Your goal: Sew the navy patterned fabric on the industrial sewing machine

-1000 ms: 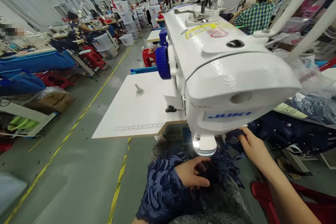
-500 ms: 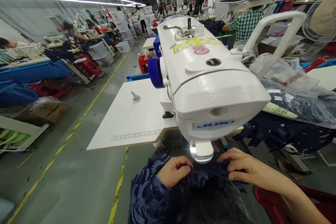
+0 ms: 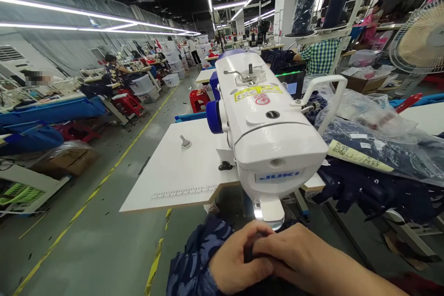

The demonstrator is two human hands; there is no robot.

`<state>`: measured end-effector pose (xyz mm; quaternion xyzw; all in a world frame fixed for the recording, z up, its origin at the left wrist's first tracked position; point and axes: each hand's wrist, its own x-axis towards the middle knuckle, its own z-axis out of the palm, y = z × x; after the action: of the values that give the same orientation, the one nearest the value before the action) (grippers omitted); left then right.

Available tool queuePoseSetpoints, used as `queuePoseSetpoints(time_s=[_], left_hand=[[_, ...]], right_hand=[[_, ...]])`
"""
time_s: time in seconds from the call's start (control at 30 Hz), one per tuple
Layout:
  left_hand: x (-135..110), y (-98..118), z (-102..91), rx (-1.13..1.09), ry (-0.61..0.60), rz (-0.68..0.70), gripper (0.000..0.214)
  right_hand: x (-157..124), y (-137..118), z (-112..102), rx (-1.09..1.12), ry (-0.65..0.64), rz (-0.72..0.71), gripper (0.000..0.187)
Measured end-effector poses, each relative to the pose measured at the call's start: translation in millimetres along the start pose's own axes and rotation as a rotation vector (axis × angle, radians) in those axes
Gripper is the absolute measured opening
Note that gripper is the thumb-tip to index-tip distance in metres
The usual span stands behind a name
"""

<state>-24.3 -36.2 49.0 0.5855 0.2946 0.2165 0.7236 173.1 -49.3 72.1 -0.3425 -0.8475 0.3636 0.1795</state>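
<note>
Close together just below the sewing machine's head, my left hand and my right hand meet with curled fingers, the right fingers overlapping the left thumb. Dark navy cloth shows in the small gap between them; most of what they grip is hidden behind the fingers. Patterned navy fabric bunches around my left wrist, while my right forearm is bare. The white sewing machine stands directly in front, its lit lower end just above my knuckles.
The white machine table has a printed ruler along its edge and a small grey tool. Bagged navy garments and loose dark cloth lie at the right. A fan stands behind; people sit at other machines.
My hands were apart on either side of the navy cloth and have come together, the right one moving left. The view has tilted up, so the machine sits lower.
</note>
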Motion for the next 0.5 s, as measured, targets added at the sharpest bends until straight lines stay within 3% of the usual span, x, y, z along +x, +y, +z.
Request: queuePoseSetpoints(time_s=[0.07,0.2,0.3,0.4,0.5], left_hand=[[9,-5,-1.2,-0.082,0.065,-0.009,0.041],[28,-16,-14.3,0.072,0.391,0.014,0.036],[41,-24,-22.0,0.128,0.571,0.082,0.030],[49,-29,-24.4,0.113,0.628,0.151,0.022],[52,-28,-22.7,0.080,0.614,0.202,0.018]], right_hand=[[4,4,-4,0.065,0.081,0.059,0.020],[5,38,-16,0.117,0.339,0.270,0.013],[5,65,-19,0.237,0.448,0.292,0.021],[3,79,-20,0.328,0.424,0.276,0.024],[4,91,-31,0.233,0.408,0.266,0.023]])
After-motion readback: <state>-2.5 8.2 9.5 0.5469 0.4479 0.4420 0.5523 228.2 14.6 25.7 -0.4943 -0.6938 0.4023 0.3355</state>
